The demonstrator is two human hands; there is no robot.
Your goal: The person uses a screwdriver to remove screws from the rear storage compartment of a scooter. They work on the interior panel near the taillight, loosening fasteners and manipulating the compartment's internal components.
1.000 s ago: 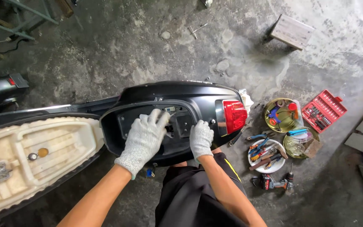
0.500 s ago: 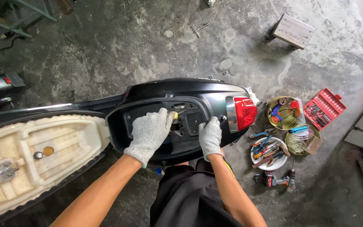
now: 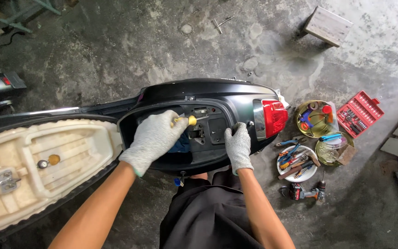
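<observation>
A black scooter body (image 3: 199, 90) lies across the view with its under-seat compartment (image 3: 208, 133) open and a red tail light (image 3: 275, 117) at the right end. My left hand (image 3: 155, 138), in a grey knit glove, is shut on a yellow-handled screwdriver (image 3: 190, 121) whose tip points right, into the compartment. My right hand (image 3: 238, 145), also gloved, rests on the compartment's near rim by the tail light, fingers curled over the edge.
The raised seat's cream underside (image 3: 38, 161) fills the left. On the concrete floor at right sit a round tin of parts (image 3: 314, 119), a white bowl of hand tools (image 3: 295, 161), a red socket case (image 3: 360, 113) and a cordless driver (image 3: 307, 191). A small wooden stool (image 3: 328, 25) stands farther off.
My left hand has closed on the yellow-handled screwdriver and moved it into the compartment. My right hand has stayed on the rim. The view has shifted slightly.
</observation>
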